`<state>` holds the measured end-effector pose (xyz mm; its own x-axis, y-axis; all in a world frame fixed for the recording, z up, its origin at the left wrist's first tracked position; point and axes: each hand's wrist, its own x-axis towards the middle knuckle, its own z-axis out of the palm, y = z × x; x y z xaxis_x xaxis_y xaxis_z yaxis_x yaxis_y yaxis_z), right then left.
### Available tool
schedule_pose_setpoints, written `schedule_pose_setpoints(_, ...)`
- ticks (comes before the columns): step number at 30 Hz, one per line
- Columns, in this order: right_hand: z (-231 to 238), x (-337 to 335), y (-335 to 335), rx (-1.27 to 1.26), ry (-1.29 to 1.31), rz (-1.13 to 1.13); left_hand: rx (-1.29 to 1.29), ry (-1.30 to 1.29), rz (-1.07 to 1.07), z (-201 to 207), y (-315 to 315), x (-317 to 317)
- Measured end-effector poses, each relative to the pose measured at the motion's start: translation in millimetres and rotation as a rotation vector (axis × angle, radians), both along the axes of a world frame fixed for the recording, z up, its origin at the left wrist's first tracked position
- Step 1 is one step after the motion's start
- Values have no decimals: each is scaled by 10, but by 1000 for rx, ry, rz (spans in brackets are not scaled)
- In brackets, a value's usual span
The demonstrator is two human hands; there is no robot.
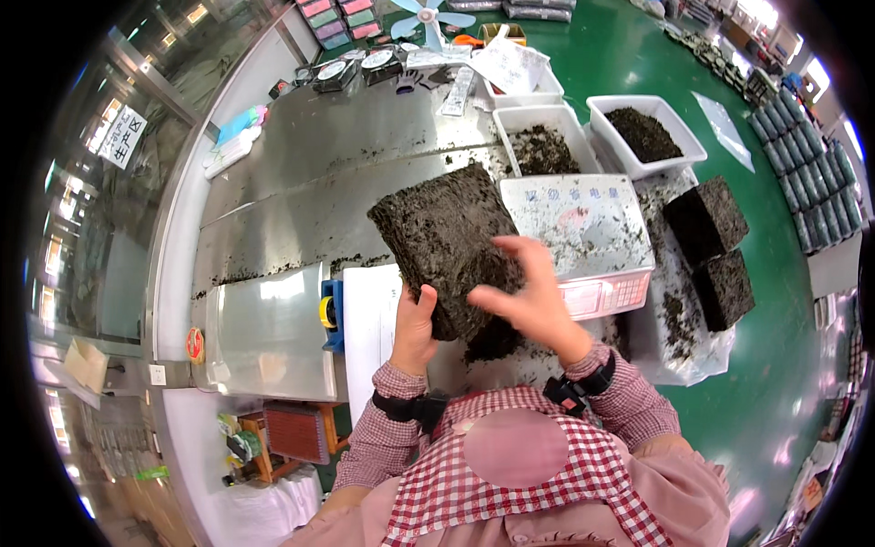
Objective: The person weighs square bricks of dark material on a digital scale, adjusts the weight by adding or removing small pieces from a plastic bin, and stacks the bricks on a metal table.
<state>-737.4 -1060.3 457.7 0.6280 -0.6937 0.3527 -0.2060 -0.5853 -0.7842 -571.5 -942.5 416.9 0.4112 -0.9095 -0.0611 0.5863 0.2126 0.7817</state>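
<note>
A thick square stack of dark green-black dried seaweed sheets (447,228) is held tilted over the steel table. My left hand (415,330) grips its lower left edge, thumb up along the side. My right hand (538,296) is at the stack's right side, fingers and thumb spread apart; whether its fingertips press on the sheets is hard to tell. Beneath the stack shows another dark piece of seaweed (493,340), mostly hidden. Just right is a weighing scale (583,223) with a flake-strewn metal top and a pink lower body.
Two more seaweed stacks (706,219) stand on the right. Behind the scale are a white bin of flakes (504,137) and another white bin (693,150). Left lie a clear plastic sheet (264,333), a blue tape dispenser (333,314) and white paper (369,319). A fan (428,16) stands far back.
</note>
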Motion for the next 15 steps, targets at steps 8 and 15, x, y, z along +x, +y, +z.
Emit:
schedule_pose_setpoints(8,-25,95,230,229,11,137,105,-329,187,-55,94,11)
schedule_pose_setpoints(15,-470,-832,-978,647,-374,-298,125,-59,90,-82,401,311)
